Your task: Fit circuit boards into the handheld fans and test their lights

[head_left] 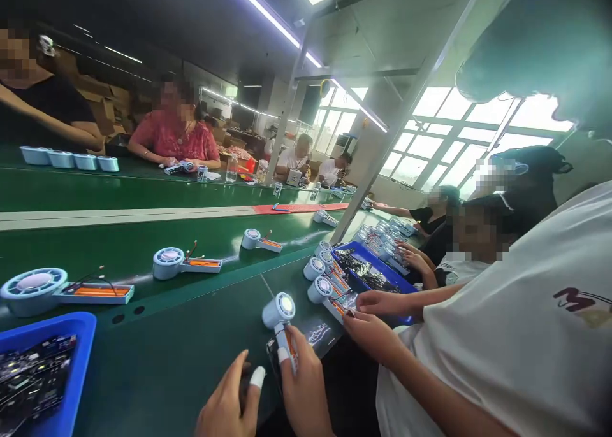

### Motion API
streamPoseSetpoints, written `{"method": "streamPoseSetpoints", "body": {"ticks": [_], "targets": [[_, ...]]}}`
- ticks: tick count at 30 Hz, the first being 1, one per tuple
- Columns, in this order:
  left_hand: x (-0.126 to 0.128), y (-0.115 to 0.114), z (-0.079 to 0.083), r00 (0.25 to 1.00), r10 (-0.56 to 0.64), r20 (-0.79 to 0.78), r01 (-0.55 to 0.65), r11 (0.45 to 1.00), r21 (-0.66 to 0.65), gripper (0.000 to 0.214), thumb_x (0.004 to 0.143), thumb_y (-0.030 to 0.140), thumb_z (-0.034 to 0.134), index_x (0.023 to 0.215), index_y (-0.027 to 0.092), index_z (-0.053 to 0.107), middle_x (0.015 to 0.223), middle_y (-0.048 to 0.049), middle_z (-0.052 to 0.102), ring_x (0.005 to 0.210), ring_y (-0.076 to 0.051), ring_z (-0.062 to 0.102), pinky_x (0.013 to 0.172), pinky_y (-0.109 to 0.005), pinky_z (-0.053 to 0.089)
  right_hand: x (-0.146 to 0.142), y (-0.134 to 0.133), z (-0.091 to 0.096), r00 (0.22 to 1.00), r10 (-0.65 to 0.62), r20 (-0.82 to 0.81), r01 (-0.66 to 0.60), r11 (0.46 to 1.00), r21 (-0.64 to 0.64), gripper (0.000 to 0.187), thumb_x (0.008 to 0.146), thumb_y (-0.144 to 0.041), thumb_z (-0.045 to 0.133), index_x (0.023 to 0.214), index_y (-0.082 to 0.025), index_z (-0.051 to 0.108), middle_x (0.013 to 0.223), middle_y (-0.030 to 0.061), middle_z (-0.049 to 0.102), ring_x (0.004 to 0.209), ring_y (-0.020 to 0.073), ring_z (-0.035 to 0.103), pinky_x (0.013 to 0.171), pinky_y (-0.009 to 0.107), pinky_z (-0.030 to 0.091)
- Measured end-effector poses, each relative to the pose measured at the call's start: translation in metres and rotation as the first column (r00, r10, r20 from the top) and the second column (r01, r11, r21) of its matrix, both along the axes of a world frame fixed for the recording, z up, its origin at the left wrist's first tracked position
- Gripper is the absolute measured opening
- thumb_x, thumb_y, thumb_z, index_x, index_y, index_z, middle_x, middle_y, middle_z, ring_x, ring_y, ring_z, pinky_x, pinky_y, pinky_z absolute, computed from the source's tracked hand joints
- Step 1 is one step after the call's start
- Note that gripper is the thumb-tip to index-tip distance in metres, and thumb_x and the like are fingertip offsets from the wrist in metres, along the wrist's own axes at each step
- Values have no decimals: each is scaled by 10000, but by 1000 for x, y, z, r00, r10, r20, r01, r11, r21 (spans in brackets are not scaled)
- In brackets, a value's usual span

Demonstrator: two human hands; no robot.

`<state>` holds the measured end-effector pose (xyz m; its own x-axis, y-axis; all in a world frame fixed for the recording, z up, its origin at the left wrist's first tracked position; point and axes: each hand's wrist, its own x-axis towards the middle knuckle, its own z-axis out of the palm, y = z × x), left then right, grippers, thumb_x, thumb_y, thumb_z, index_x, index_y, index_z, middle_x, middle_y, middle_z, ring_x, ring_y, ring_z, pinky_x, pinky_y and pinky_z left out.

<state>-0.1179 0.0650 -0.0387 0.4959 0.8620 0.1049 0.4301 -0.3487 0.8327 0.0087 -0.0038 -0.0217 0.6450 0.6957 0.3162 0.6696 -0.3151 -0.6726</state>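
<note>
My right hand (303,386) has a narrow grip on a small fan unit (282,316), with its round white head pointing up and its orange-wired strip running down between my fingers. The unit is over the near part of the desk (143,373), held up clear of the surface, probably so the head and wiring stay in view. My left hand (229,402) sits just beside it, with the fingers parted, close to a dark piece (272,354) under the unit. I cannot tell whether that hand holds anything. White finger cots (258,376) cover a fingertip on each hand, likely to protect the parts from bare skin.

At the desk's left edge, a blue tray (48,325) holds a loose heap of circuit boards (33,376), placed where my left hand could reach it. Beyond it, three more fan units (169,262) lie spaced along a green belt (119,252), all facing the same way, which would make them easy to pick up one at a time. To the right, a co-worker's hands (377,303) work beside a second blue tray (368,258) filled with dark boards.
</note>
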Motion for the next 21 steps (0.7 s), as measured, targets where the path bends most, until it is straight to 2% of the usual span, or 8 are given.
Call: {"method": "streamPoseSetpoints", "body": {"ticks": [3,6,9,11,13,15,18,21], "targets": [[-12,17,14,998,-17,-62,11,995,-99,579,867,455,368,1258,120,632,1182,-133,751,1097,-320,704,929,-446,550,-37,15,3,987,109,-118,-105,994,40,461,856,-138,444,1294,-163,585,1221,131,672,1134,277,645,986,450,523],[-35,27,23,992,123,-1,-122,981,-152,541,831,461,370,1177,177,673,1138,-99,768,1033,-301,723,897,-423,560,-61,20,7,940,274,-202,-259,961,101,512,822,-136,514,1329,-178,569,1243,121,669,1134,272,649,984,416,528],[-60,32,28,958,284,46,-274,948,-160,478,805,493,419,1102,238,694,1089,-54,781,971,-278,734,825,-379,581,-61,16,19,837,476,-268,-454,879,145,422,901,-195,541,1317,-226,602,1248,83,682,1132,246,653,977,357,526],[-74,34,31,938,345,38,-337,931,-137,447,818,497,436,1090,256,697,1035,-39,789,914,-267,739,770,-355,586,-53,12,28,786,531,-315,-528,843,103,311,961,-231,515,1233,-254,664,1126,51,726,1047,230,678,932,336,534],[-85,35,34,928,372,-2,-370,922,-112,432,838,492,456,1121,264,691,982,-36,791,838,-256,742,714,-337,586,-44,10,38,749,565,-346,-591,806,38,308,967,-195,506,1209,-282,675,1034,17,731,991,213,679,912,323,530],[-94,36,37,925,378,-39,-380,917,-123,460,836,502,487,1179,259,673,872,-31,786,715,-244,731,647,-331,584,-39,12,46,705,627,-332,-662,749,9,442,925,-92,493,1283,-315,626,1053,-3,711,1009,193,663,937,306,512],[-102,34,38,917,399,14,-385,893,-233,582,770,568,588,1244,233,640,798,-25,763,598,-225,704,551,-323,587,-37,20,53,617,754,-227,-775,632,-7,674,825,40,427,1354,-351,576,1150,-6,672,1030,158,647,930,251,498],[-106,31,39,895,434,106,-382,866,-322,657,669,595,717,1199,212,661,962,-69,775,696,-231,735,580,-315,619,-37,30,55,548,833,-69,-836,545,-66,632,807,45,435,1241,-351,667,1095,4,670,960,157,646,852,231,504]]}}
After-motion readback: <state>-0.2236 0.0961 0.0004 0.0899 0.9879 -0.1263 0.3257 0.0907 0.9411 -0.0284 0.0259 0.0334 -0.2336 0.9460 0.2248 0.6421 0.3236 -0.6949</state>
